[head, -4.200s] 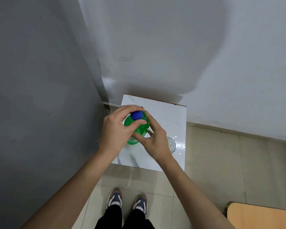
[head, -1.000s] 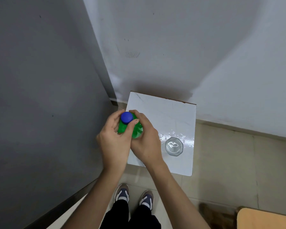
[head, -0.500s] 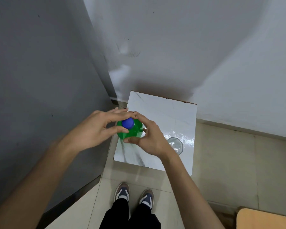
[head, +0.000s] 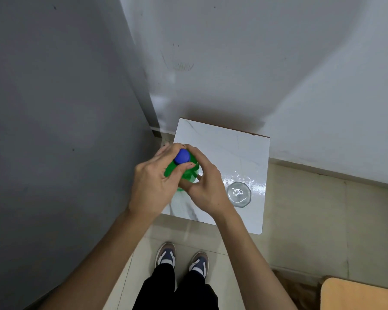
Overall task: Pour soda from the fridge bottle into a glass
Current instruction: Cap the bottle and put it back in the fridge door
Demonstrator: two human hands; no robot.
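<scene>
A green soda bottle (head: 188, 172) stands upright on the left part of a small white marble-look table (head: 233, 151). Its blue cap (head: 182, 156) is on the neck. My left hand (head: 154, 182) pinches the cap between thumb and fingers. My right hand (head: 205, 186) wraps the bottle's shoulder from the right and hides most of its body. A clear faceted glass (head: 239, 194) stands upright on the table's right side, a short gap from my right hand. It looks empty.
The grey fridge side (head: 61, 130) rises close on the left of the table. A white wall (head: 267, 63) backs it. My shoes (head: 182, 260) stand on beige floor tiles in front of the table. A tan wooden corner (head: 358, 294) shows at bottom right.
My left wrist has swung back from the far left to straight behind the cap, fingers still on it. The right hand keeps its hold on the bottle. The glass has not moved.
</scene>
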